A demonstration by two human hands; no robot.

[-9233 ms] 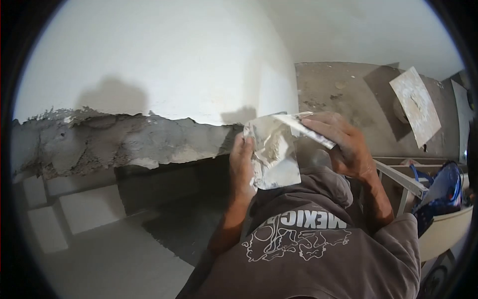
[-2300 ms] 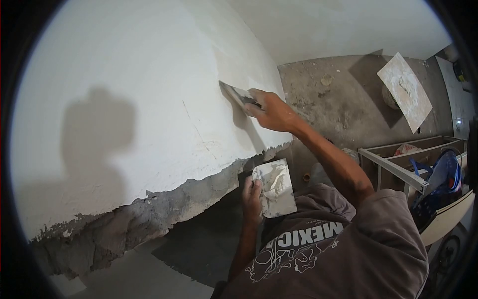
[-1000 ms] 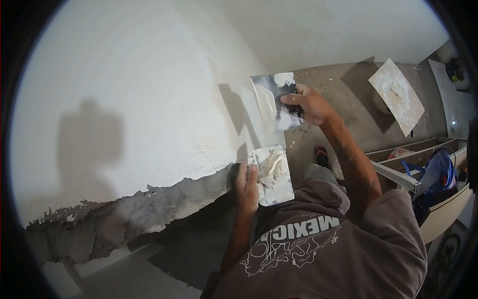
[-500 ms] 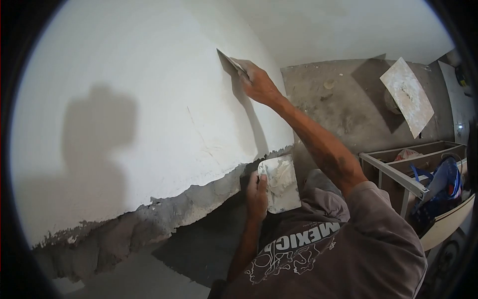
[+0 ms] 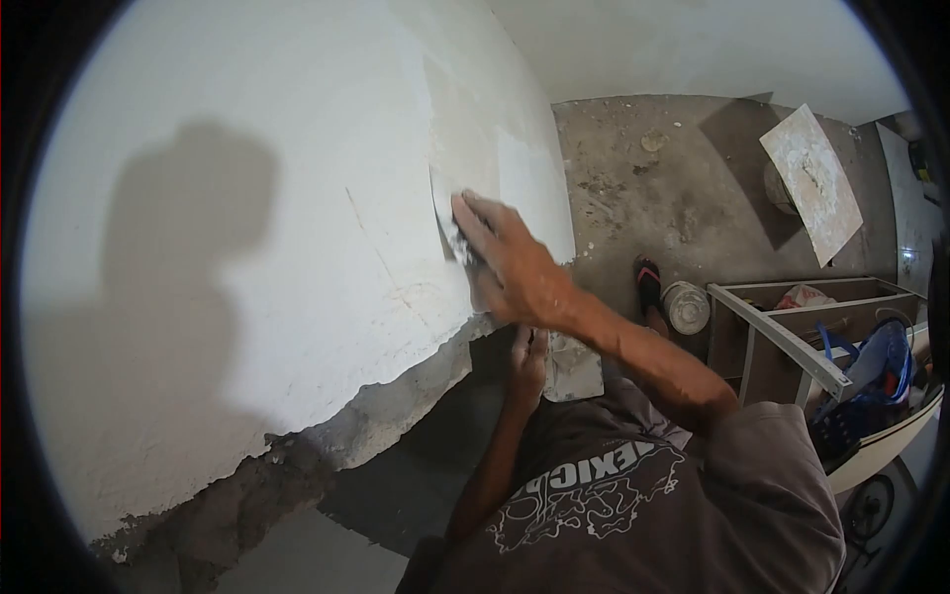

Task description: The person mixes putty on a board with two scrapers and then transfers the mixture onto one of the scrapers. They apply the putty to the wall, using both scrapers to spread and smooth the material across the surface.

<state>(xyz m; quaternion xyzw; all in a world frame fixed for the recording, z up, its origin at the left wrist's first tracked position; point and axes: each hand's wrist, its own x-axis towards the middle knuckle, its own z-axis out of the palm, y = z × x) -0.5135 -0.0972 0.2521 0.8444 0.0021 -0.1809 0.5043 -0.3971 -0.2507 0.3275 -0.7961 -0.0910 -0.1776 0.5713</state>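
My right hand (image 5: 520, 262) is closed on a thin putty blade (image 5: 441, 213) and presses it to the white wall (image 5: 327, 267). White putty shows along the blade by the fingertips, and a damp-looking smoothed strip (image 5: 460, 119) lies above it. Lower down, my left hand (image 5: 530, 364) grips the edge of a flat rectangular plate (image 5: 574, 372) smeared with putty, close to my shirt. My right hand and forearm cover the upper part of this plate. The wall's white coat ends in a ragged lower edge over rough grey plaster (image 5: 396, 421).
On the floor (image 5: 633, 198) at the right, a putty-stained board (image 5: 816, 183) rests on a round container (image 5: 779, 188). A white bucket (image 5: 686, 307) stands near my foot (image 5: 648, 282). A frame with shelves (image 5: 772, 332) holds a blue bag (image 5: 881, 366).
My right hand has swept the blade down the wall, from high up to near the ragged edge. My left hand and its plate are now partly behind the right hand. My view has shifted slightly.
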